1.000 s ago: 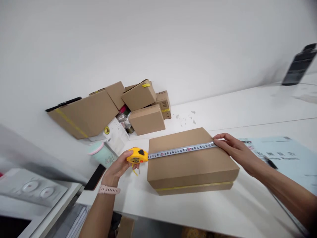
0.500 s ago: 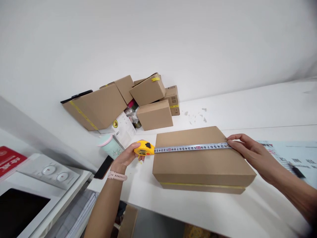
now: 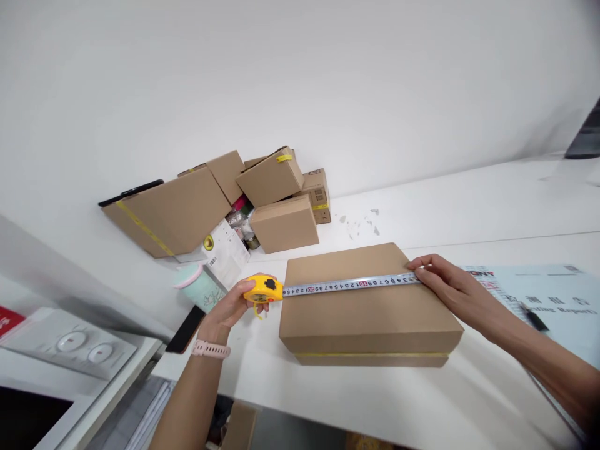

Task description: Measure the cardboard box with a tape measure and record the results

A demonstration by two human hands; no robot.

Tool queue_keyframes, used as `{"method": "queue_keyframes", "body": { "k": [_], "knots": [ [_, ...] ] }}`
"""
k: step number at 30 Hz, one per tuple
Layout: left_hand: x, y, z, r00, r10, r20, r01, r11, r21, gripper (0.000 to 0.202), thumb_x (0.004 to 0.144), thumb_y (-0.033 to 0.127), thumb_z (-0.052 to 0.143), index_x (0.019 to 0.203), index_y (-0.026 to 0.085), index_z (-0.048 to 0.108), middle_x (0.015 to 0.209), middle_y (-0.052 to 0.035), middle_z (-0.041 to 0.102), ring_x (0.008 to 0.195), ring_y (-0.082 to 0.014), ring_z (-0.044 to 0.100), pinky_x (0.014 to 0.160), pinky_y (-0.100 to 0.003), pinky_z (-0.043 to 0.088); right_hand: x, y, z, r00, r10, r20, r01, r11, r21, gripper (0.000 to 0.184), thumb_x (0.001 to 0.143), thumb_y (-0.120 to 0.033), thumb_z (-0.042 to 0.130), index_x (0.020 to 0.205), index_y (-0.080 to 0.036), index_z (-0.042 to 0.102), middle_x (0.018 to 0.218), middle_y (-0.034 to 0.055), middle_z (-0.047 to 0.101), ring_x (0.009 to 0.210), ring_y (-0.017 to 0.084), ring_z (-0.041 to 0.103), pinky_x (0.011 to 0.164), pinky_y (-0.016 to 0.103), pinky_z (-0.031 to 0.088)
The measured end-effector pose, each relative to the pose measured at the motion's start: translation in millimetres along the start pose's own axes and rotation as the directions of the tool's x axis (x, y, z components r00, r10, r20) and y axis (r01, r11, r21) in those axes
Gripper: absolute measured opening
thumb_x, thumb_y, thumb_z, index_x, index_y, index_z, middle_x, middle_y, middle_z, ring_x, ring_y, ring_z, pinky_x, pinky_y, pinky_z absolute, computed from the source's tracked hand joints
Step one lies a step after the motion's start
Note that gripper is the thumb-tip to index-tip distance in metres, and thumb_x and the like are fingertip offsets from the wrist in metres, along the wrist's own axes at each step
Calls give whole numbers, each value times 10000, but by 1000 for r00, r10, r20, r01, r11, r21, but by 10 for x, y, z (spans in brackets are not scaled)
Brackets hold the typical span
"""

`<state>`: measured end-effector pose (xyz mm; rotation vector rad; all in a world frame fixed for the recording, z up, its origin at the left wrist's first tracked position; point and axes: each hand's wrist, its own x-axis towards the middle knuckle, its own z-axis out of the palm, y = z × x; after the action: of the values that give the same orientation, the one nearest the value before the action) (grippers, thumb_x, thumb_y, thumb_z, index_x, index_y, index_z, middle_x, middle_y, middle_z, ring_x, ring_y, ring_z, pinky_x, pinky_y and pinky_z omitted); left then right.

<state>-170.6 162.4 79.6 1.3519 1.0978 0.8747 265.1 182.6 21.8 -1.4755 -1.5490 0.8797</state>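
Observation:
A closed cardboard box (image 3: 365, 319) lies on the white table, a line of yellow tape along its near side. Across its top runs the silver blade of a tape measure (image 3: 265, 289), whose yellow case sits just off the box's left edge. My left hand (image 3: 237, 303), with a pink band at the wrist, is closed round that case. At the box's right edge, my right hand (image 3: 443, 284) pinches the end of the blade against the cardboard. The blade lies straight, its numbers upside down from here.
Several cardboard boxes (image 3: 285, 225) are piled against the wall at the back left. A mint cup (image 3: 199, 287) and a dark phone-like slab (image 3: 186, 329) stand left of my left hand. A microwave (image 3: 89, 350) is lower left. A pale blue printed folder (image 3: 557, 281) with a pen lies right.
The whole scene has shifted left and slightly down as my view turned right. Both hands keep their hold on the tape measure, and the blade stays across the box.

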Motion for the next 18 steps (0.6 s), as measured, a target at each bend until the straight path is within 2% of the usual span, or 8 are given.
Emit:
{"method": "queue_keyframes", "body": {
  "k": [3,6,9,11,12,14,15,18],
  "knots": [
    [-185,204,135,999,46,1,-46,999,5,680,767,533,750,1296,114,666,914,-82,746,701,-179,654,609,-259,491,40,-13,-124,997,-78,1,78,997,5,375,943,-609,538,977,-264,680,739,21,664,671,211,613,616,346,497],
    [-514,246,461,995,-9,97,10,1000,-1,806,702,437,841,1430,189,602,1010,-94,751,777,-220,688,572,-249,494,153,-76,-306,986,-152,-61,158,982,106,419,922,-661,581,994,-261,688,863,43,695,805,233,653,742,380,523],
    [-758,-60,1089,922,-244,299,295,946,-136,854,611,260,917,1406,341,616,1097,-43,755,888,-234,710,691,-275,538,352,-238,-382,971,-236,-44,240,959,150,448,850,-684,679,1004,-264,708,934,58,725,895,261,660,773,389,511],
    [-763,-405,1594,896,-289,337,375,900,-224,656,630,277,925,1250,264,712,995,-55,763,927,-233,707,791,-288,526,523,-375,-311,954,-292,66,279,947,158,461,811,-684,719,957,-247,724,904,61,731,883,259,655,774,387,501],
    [-721,-582,1829,895,-292,338,403,855,-328,555,636,372,921,1139,222,739,856,-52,748,823,-221,707,719,-274,515,617,-439,-243,943,-309,126,287,944,164,460,799,-678,730,931,-237,728,886,58,728,870,252,649,776,383,496],
    [-586,-875,2206,918,-282,280,388,787,-480,552,743,671,755,1025,198,716,689,-43,694,651,-194,675,572,-246,461,810,-534,-72,929,-298,218,264,949,171,427,788,-634,751,902,-223,722,862,44,713,835,223,628,767,361,482],
    [-512,-971,2337,934,-246,258,348,787,-509,612,724,714,748,1053,200,695,734,-51,709,644,-193,676,574,-253,470,903,-560,18,927,-276,253,238,956,169,399,788,-598,760,896,-217,716,854,35,705,817,208,616,757,348,473],
    [-332,-1018,2539,963,-99,249,227,794,-563,810,516,607,928,1167,228,630,930,-76,742,594,-195,678,552,-290,509,1119,-558,243,924,-217,317,178,973,145,328,784,-514,768,865,-204,698,816,17,689,758,179,592,719,322,457]
  ]
}}
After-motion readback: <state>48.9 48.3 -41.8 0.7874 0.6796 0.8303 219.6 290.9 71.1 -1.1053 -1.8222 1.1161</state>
